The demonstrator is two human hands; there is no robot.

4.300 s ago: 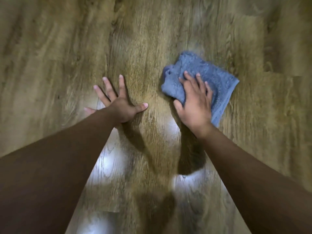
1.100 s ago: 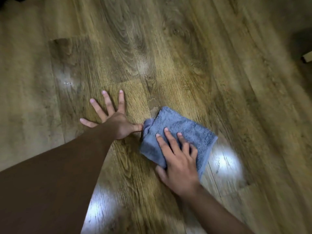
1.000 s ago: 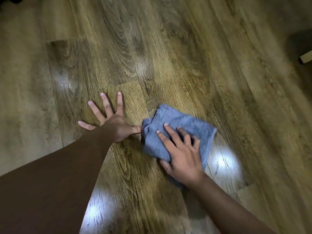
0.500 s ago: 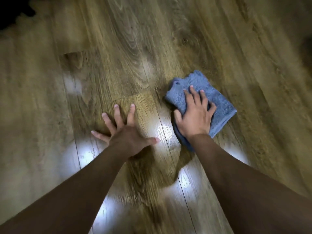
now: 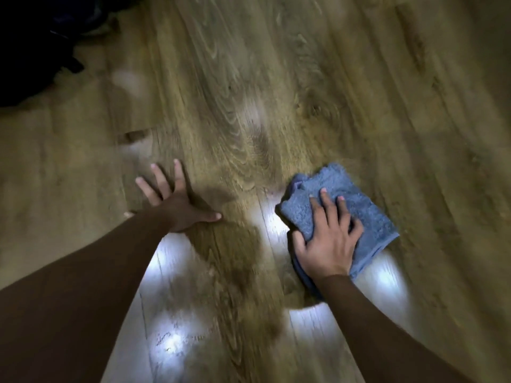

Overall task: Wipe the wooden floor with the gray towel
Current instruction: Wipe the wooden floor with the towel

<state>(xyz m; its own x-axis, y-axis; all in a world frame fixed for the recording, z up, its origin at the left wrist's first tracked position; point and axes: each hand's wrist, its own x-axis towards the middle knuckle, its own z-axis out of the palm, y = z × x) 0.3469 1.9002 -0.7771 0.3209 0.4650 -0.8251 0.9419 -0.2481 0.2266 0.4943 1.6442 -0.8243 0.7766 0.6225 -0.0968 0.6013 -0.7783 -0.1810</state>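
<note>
While right hand presses, towel lies diagonal.

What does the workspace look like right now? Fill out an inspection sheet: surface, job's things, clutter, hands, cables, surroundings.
Surface: wooden floor, plank pattern, with bright light glare near the arms; picture blurred.
Job's things: gray towel, folded and bunched, flat on the floor right of centre.
Clutter: nothing seen on the planks.
Hands: left hand bare, fingers spread, palm pressed on the floor, apart from the towel; right hand flat on top of the towel, thumb at its near-left edge.
Cables: nothing seen.
Surroundings: dark object at the top-left corner, too dim to identify.
</note>
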